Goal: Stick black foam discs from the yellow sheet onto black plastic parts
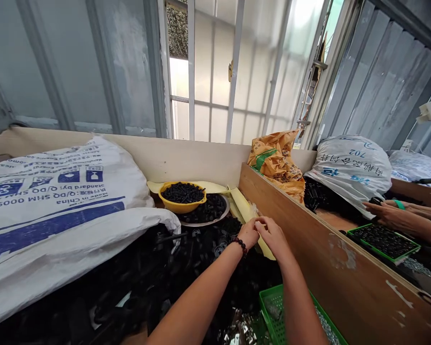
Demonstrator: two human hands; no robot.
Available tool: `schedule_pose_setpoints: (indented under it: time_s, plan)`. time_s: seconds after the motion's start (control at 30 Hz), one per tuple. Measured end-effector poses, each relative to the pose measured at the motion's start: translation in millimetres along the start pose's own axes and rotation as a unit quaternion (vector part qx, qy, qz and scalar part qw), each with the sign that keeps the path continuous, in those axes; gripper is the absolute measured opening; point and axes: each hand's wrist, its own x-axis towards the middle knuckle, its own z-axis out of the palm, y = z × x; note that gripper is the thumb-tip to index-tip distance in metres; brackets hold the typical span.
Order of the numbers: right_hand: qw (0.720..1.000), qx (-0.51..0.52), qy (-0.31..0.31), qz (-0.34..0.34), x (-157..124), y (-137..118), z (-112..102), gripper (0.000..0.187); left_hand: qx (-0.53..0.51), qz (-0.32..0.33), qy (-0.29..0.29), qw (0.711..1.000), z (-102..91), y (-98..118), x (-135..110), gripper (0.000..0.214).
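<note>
Just right of and below the centre of the frame, left hand [249, 234] and right hand [272, 233] brought together, fingers bent, fingertips meeting or almost so. Only a narrow opening at most between thumb and fingers on each; cannot tell of any small item pinched there, with the fingertips largely hidden. Around the left wrist, a dark beaded bracelet [241, 246]. Behind and beneath both hands, a yellow sheet [240, 203] along the foot of a wooden divider [330, 249]. Left of the hands and across the lower middle of the frame, a loose heap of black parts [190, 249], partly blurred.

Left of centre, a yellow bowl [179, 208] filled with short black pieces [183, 192], over the left part of a metal basin [203, 224], also with black pieces inside. Along the left edge, a large white sack [57, 230] with blue print. At lower right of centre, a green basket [267, 311] with small metallic pieces [326, 328], partly hidden under the right forearm.

By the divider's far end, a crumpled orange-brown bag [276, 160]. At the right edge, a co-worker's hand [386, 214] at a dark item, near a green tray [371, 248] of small dark pieces.
</note>
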Motion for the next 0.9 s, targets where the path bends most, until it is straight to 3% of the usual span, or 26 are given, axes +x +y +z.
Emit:
schedule_pose_setpoints:
  time_s: [0.2, 0.4, 0.6, 0.77, 0.83, 0.9]
  plan:
    - [0.999, -0.024, 0.008, 0.022, -6.0, 9.3, -6.0, 0.018, 0.071, -0.025, -0.061, 0.995, 1.4, 2.1, -17.2, 0.029]
    - [0.998, -0.034, 0.043, -0.02, -14.4, 1.4, -14.8, 0.027, 0.029, 0.013, -0.022, 0.999, 0.9, 21.6, -9.9, 0.028]
    - [0.988, -0.057, 0.121, -0.072, -26.9, -25.4, -27.3, 0.039, -0.098, 0.071, 0.054, 0.991, -43.7, 54.2, -1.9, 0.031]
    - [0.98, -0.044, 0.177, -0.083, -32.7, -42.3, -22.8, 0.041, -0.182, 0.122, 0.108, 0.97, -86.3, 83.7, -29.6, 0.041]
    - [0.976, -0.042, 0.2, -0.079, -33.4, -49.1, -19.6, 0.046, -0.204, 0.134, 0.119, 0.962, -96.5, 92.6, -44.4, 0.039]
    - [0.974, -0.047, 0.202, -0.095, -35.4, -58.9, -18.0, 0.038, -0.219, 0.142, 0.126, 0.957, -103.3, 100.5, -58.9, 0.037]
